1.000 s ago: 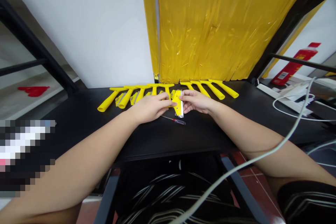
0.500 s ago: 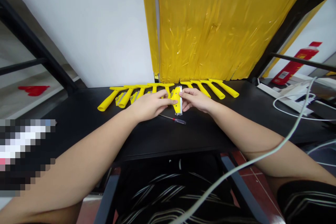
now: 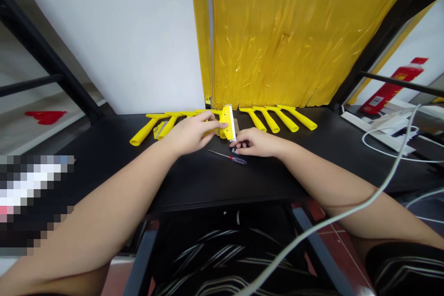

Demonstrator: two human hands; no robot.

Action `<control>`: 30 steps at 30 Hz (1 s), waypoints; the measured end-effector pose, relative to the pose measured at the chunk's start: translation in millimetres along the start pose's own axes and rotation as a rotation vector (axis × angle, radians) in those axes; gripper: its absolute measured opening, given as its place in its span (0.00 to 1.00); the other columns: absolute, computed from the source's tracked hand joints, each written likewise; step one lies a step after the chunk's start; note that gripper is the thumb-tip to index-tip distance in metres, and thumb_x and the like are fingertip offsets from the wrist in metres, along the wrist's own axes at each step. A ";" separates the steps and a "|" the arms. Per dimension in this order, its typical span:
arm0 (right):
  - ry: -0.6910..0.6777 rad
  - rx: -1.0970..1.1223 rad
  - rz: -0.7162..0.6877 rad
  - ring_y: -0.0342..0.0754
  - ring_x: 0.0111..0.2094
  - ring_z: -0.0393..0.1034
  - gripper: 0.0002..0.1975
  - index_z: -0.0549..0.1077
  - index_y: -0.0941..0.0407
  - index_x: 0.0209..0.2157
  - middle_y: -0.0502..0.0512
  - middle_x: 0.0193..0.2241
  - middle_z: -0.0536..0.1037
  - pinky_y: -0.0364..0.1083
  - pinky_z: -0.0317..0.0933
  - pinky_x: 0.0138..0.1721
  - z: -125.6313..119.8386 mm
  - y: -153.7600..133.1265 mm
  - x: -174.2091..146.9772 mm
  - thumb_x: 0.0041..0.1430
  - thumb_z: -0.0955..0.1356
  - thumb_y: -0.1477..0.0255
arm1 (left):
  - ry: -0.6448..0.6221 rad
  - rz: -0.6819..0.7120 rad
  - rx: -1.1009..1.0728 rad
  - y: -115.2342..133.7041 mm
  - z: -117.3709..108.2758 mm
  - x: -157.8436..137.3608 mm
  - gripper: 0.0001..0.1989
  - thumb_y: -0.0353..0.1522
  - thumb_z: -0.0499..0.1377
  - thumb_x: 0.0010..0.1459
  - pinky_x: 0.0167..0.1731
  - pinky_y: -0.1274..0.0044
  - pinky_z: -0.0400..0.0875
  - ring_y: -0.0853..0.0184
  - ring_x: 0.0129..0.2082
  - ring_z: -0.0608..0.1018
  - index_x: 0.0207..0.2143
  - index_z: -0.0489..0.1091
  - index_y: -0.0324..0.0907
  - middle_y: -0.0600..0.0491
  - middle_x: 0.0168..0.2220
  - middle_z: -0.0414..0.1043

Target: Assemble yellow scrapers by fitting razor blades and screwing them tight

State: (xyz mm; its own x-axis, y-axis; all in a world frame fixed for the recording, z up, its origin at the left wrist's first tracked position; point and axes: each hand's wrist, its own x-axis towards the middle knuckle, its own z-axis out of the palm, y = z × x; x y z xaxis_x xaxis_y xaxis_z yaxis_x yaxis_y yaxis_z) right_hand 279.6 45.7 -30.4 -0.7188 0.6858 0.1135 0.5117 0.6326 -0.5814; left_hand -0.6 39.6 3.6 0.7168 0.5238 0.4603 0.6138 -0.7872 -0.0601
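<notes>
The red bottle [image 3: 395,85] bears a label [image 3: 376,101], illegible; the left hand [image 3: 192,134] clamps a yellow scraper [image 3: 226,122] over the black table [image 3: 208,182]; the right hand [image 3: 256,142] curls near its lower end, hold impossible to tell; tabletop separates the screwdriver [image 3: 238,160] from the front edge [image 3: 222,204]

The scraper [image 3: 226,119] is yellow with a white edge [image 3: 232,122]. The table [image 3: 208,189] is black, the curtain [image 3: 270,32] is yellow, and the bottle [image 3: 391,86] is mostly red. The clothes [image 3: 208,263] are black with white stripes.
</notes>
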 end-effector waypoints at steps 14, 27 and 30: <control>0.000 -0.039 0.160 0.45 0.34 0.77 0.06 0.83 0.59 0.40 0.56 0.35 0.85 0.44 0.68 0.38 -3.0 -13.7 -0.7 0.61 0.73 0.78 | -0.037 -0.046 -0.021 -1.7 3.1 -1.2 0.19 0.32 0.57 0.70 0.38 0.73 0.72 0.65 0.39 0.78 0.59 0.78 0.52 0.48 0.50 0.75; -0.044 -0.249 0.119 0.51 0.35 0.73 0.05 0.76 0.55 0.33 0.58 0.37 0.82 0.48 0.63 0.39 -5.5 -4.6 -1.8 0.64 0.70 0.78 | -0.050 0.027 -0.065 -5.7 7.5 -1.7 0.18 0.32 0.57 0.70 0.41 0.73 0.72 0.66 0.40 0.78 0.58 0.78 0.52 0.49 0.48 0.74; 0.049 -0.129 0.076 0.49 0.33 0.70 0.04 0.75 0.55 0.36 0.56 0.34 0.79 0.47 0.62 0.37 -8.8 -3.3 -2.1 0.67 0.69 0.74 | -0.075 0.034 -0.066 -3.8 6.1 -1.2 0.19 0.31 0.57 0.70 0.42 0.73 0.72 0.65 0.42 0.78 0.59 0.78 0.53 0.49 0.49 0.74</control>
State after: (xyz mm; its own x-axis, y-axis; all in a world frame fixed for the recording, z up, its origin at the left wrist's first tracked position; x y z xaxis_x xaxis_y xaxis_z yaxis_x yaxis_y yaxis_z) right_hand 283.5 45.3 -21.7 -0.6535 0.7482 0.1143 0.6221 0.6170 -0.4820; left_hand -1.8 44.0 -2.1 0.7610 0.5173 0.3915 0.5672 -0.8235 -0.0145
